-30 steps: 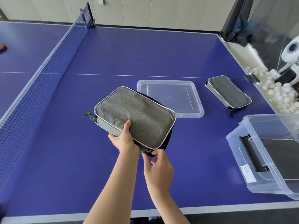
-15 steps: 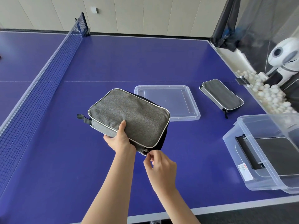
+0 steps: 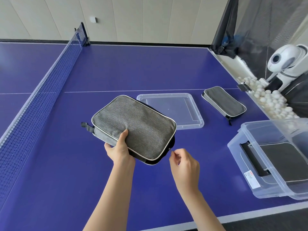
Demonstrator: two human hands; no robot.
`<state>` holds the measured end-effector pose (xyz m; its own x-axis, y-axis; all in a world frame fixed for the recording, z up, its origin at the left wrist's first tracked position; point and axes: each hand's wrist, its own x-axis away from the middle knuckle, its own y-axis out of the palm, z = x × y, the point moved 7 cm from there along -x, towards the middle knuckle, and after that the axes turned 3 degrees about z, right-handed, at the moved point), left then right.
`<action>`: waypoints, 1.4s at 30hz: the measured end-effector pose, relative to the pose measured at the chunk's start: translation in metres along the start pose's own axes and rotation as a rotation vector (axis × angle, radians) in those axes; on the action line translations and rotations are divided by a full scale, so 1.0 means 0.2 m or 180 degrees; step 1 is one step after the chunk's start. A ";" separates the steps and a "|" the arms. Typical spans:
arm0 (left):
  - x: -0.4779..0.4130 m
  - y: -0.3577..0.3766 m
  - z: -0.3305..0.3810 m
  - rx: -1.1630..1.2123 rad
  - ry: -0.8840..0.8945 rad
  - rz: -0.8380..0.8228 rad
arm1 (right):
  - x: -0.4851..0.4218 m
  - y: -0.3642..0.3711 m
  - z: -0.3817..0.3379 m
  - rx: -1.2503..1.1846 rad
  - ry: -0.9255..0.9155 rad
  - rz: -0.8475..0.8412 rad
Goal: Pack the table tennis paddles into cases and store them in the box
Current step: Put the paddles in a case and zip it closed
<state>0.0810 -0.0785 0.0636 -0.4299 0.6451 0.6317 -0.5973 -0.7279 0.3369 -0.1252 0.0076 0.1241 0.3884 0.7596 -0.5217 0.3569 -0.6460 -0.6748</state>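
A person's left hand [image 3: 119, 150] grips the near edge of a grey paddle case [image 3: 133, 127], held tilted over the blue surface [image 3: 116, 72]. The right hand [image 3: 184, 164] pinches the zipper pull [image 3: 170, 149] at the case's right corner. A clear lid [image 3: 170, 109] and a second case [image 3: 224, 101] lie beyond. A clear box [image 3: 241, 164] at right holds a dark case [image 3: 283, 160].

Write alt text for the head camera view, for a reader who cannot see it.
A person's left hand grips a grey paddle case over a blue table tennis table while the right hand pinches its zipper pull at the near corner. Beyond lie a clear lid and a second grey case; at right a clear storage box holds another dark case.
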 end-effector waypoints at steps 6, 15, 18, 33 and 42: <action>0.01 0.02 0.04 -0.0011 -0.0052 -0.0248 | -0.15 0.01 0.04 -0.0153 0.0145 -0.0041; 0.02 0.04 0.12 0.0021 0.0090 -0.0462 | -0.28 0.04 0.08 -0.0463 0.0433 0.0003; 0.03 0.02 0.12 0.0015 0.0045 -0.0540 | -0.35 0.06 0.12 -0.0471 0.0504 -0.0060; 0.05 -0.02 0.17 -0.0599 0.0096 -0.1492 | -0.42 0.12 0.16 -0.0903 0.0170 -0.0616; 0.07 0.02 0.23 -0.0968 0.0181 -0.1979 | -0.45 0.07 0.06 -0.1277 -0.0116 -0.0592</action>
<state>0.1043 -0.0829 0.1067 0.0238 0.9385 0.3445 -0.9038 -0.1271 0.4086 -0.1653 -0.0697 0.1551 0.2587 0.8632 -0.4337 0.7221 -0.4710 -0.5067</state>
